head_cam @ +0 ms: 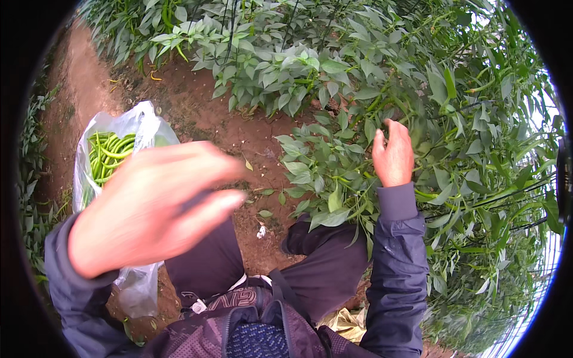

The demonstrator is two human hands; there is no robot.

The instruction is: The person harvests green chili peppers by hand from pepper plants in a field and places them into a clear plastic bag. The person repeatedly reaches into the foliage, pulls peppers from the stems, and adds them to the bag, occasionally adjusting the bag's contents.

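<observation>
My left hand (152,206), blurred and close to the camera, hangs in front of a translucent plastic bag (154,121). Its thumb and fingers are apart, with nothing visible between them. Slender green chili peppers (109,150) fill the bag, which stands on the soil and is partly covered by my hand. On the other side, my right hand (395,154) reaches in among the leaves of a pepper plant (340,152). Its thumb and forefinger point into the foliage; the other fingertips are hidden, so a grip cannot be made out.
Dense pepper plants (286,67) line the far side and the right, with dark strings (231,31) running up through them. Bare reddish soil (215,121) lies between my legs (327,268) and the plants. A yellowish crumpled sheet (344,324) lies by my right hip.
</observation>
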